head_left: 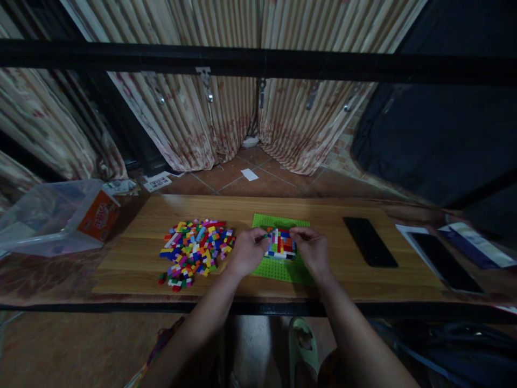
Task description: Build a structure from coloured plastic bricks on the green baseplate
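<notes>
A bright green studded baseplate (281, 273) lies on the wooden board. On it stands a low build of toy bricks (283, 243) in red, blue, white and other colours. My left hand (248, 250) is at the build's left side, thumb and fingers pinched together by its upper left corner. Opposite it, my right hand (313, 248) has its fingertips closed at the upper right corner. Whatever sits between the fingertips of either hand is too small and hidden to name. Left of my left hand spreads a pile of loose toy bricks (197, 248) in many colours.
A black phone-like slab (370, 242) lies right of the baseplate. Farther right is another dark flat device (446, 262) on something white. At the far left stands a clear plastic tub (52, 215) with an orange label. A dark bar crosses above, before striped curtains (226, 118).
</notes>
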Demonstrator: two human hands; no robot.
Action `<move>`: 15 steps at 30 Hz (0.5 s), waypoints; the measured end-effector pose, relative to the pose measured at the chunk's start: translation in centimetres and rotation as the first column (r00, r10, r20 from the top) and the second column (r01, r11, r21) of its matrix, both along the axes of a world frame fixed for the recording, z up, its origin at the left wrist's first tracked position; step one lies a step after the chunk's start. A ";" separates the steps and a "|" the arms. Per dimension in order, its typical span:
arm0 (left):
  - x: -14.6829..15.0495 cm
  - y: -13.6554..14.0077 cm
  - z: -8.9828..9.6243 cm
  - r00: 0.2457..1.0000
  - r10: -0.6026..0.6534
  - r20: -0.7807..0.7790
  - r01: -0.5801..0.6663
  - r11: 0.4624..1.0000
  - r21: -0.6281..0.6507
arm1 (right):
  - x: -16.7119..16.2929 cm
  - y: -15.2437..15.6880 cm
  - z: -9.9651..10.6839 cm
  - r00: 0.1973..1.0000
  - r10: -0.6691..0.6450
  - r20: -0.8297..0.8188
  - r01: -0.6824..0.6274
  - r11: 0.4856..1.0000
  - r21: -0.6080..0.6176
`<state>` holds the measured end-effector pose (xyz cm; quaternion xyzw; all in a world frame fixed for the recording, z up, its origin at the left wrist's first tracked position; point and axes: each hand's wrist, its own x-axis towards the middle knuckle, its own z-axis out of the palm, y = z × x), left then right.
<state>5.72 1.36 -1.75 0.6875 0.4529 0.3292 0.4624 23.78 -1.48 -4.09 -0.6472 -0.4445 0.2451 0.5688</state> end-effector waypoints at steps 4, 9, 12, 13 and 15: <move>0.2 0.1 -0.2 0.999 -0.002 0.053 0.003 1.000 -0.022 | -0.9 -0.8 1.9 0.987 0.098 0.128 -0.111 0.989 0.099; 0.6 -0.1 -0.1 0.996 -0.049 0.073 0.048 0.999 0.005 | -2.6 -1.5 3.0 0.944 0.323 0.065 -0.327 0.944 0.049; 0.8 -0.3 0.0 0.996 -0.061 0.069 0.060 0.998 0.009 | -2.9 -1.6 2.8 0.937 0.348 0.036 -0.350 0.934 0.072; 0.9 -0.4 0.1 0.996 -0.060 0.067 0.059 0.998 0.006 | -2.9 -1.6 2.7 0.938 0.345 0.032 -0.346 0.935 0.077; 1.0 -0.6 0.4 0.996 -0.057 0.076 0.057 0.998 -0.005 | -2.8 -1.6 2.5 0.941 0.335 0.037 -0.337 0.938 0.078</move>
